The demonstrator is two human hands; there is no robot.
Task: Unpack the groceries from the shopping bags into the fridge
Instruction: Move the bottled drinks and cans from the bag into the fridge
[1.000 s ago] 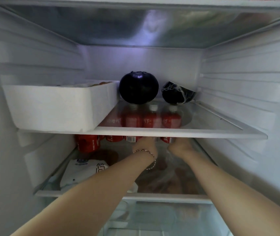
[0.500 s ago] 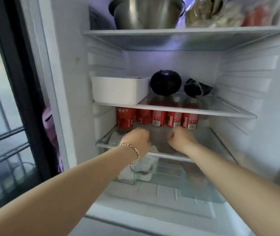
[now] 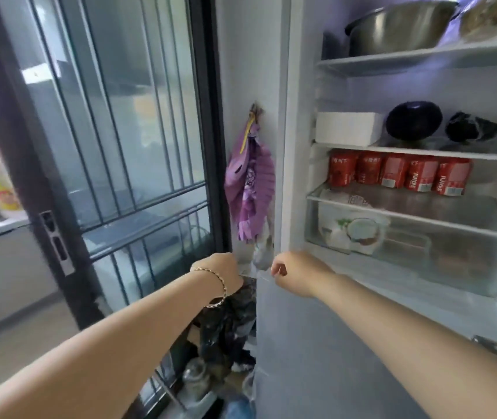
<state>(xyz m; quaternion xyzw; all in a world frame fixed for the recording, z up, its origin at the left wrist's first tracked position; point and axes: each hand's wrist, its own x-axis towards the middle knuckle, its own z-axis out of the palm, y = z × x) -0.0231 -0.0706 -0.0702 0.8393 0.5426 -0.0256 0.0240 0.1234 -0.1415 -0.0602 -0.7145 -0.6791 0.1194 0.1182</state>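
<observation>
The fridge stands open on the right; its glass shelf (image 3: pixel 416 217) carries a row of red cans (image 3: pixel 398 175). On the shelf above sit a dark round aubergine (image 3: pixel 413 119), a dark wrapped item (image 3: pixel 471 128) and a white box (image 3: pixel 347 128). Both my hands are outside the fridge, at its lower left corner. My right hand (image 3: pixel 297 273) is curled and seems to pinch a thin clear plastic bag (image 3: pixel 261 255) that hangs between the hands. My left hand (image 3: pixel 221 272), with a bracelet on the wrist, shows only its back; its fingers are hidden.
A steel pot (image 3: pixel 398 25) fills the top shelf. The clear drawer (image 3: pixel 468 267) holds a coconut-print packet (image 3: pixel 359 231). A purple fan (image 3: pixel 250 189) hangs on the wall beside the fridge. Black bags (image 3: pixel 229 328) and a jar (image 3: pixel 196 379) lie on the floor below. A barred glass door (image 3: pixel 120 116) is left.
Both hands have drawn back out of the lower shelf and moved left and down, to the fridge's outer corner. The view has swung left, so the glass door now shows.
</observation>
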